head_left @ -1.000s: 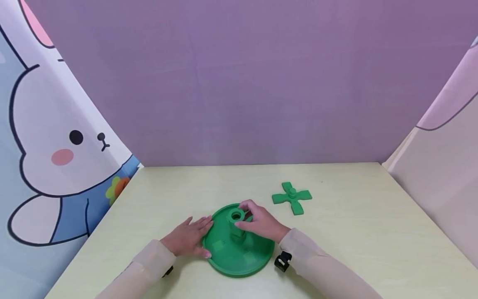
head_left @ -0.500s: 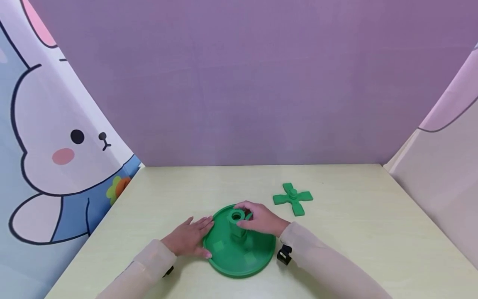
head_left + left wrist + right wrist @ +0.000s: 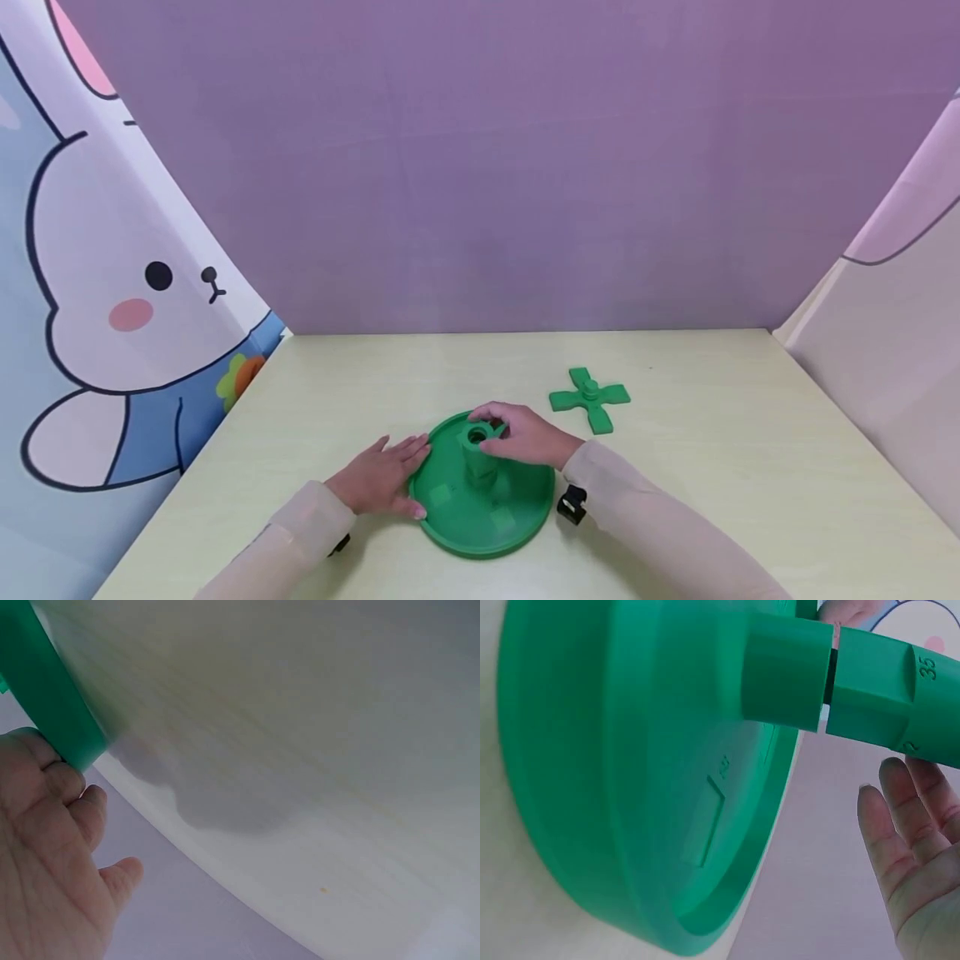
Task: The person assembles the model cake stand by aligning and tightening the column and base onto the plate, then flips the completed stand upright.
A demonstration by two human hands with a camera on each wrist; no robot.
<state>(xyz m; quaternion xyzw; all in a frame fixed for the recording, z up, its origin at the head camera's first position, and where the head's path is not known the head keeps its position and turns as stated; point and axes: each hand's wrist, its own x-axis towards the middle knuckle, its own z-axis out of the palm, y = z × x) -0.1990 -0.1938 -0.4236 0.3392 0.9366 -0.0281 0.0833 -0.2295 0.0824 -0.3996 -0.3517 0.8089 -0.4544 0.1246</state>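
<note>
A round green base disc (image 3: 487, 521) lies on the pale table (image 3: 712, 467), with a short post at its middle. On that post sits a green sleeve (image 3: 476, 440), marked 35 (image 3: 885, 697) in the right wrist view, with a thin gap above the post stub (image 3: 787, 679). My right hand (image 3: 525, 437) curls its fingers round the sleeve's top. My left hand (image 3: 382, 479) lies flat on the table, fingers straight against the disc's left rim (image 3: 52, 697).
A green cross-shaped piece (image 3: 590, 397) with a small hub lies on the table to the right, behind the disc. A purple backdrop closes the far edge, and printed cloth panels stand at both sides.
My right hand has turned slightly round the sleeve, its wrist swinging up and to the right. The left hand, the disc and the cross piece have stayed in place.
</note>
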